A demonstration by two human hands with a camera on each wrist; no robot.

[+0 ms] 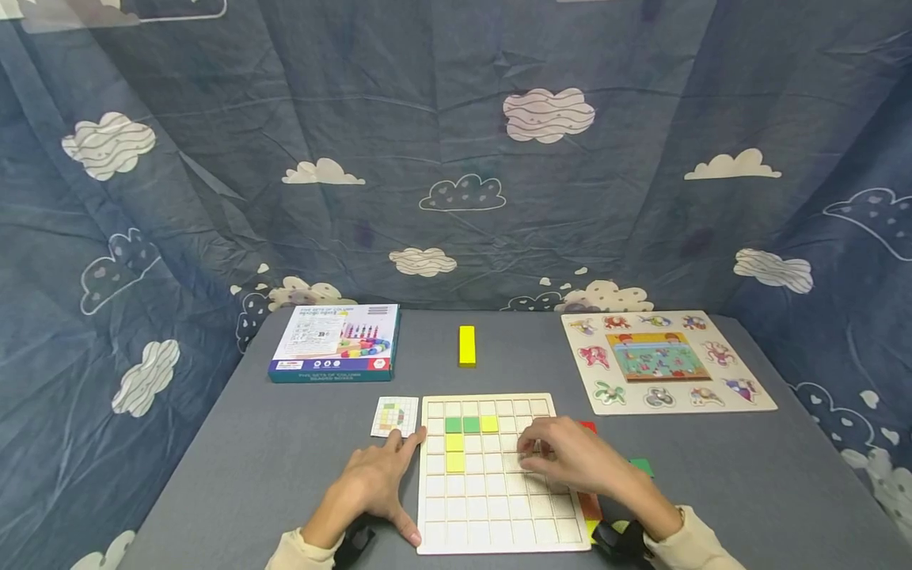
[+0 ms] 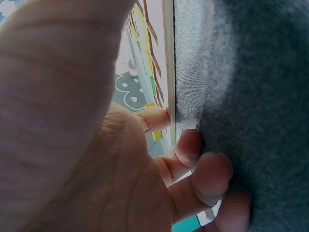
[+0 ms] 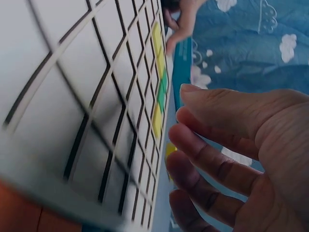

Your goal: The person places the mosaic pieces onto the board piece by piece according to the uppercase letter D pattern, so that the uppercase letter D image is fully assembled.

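Observation:
A pale wooden grid board lies on the table. Several green and yellow square tiles sit in its upper left cells, among them a green tile and a yellow tile. My left hand spreads along the board's left edge, thumb at the lower corner and index finger higher up on the edge. Beside its fingertips is a small pattern card with coloured squares. Over the board's right side hovers my right hand, fingers loosely bent. In the right wrist view nothing shows between its thumb and fingers.
Partly hidden under my right arm, red, green and yellow pieces lie right of the board. A yellow block stands behind it. A boxed toy is at the back left, a sea-animal puzzle board at the back right. Cloud-print cloth surrounds the table.

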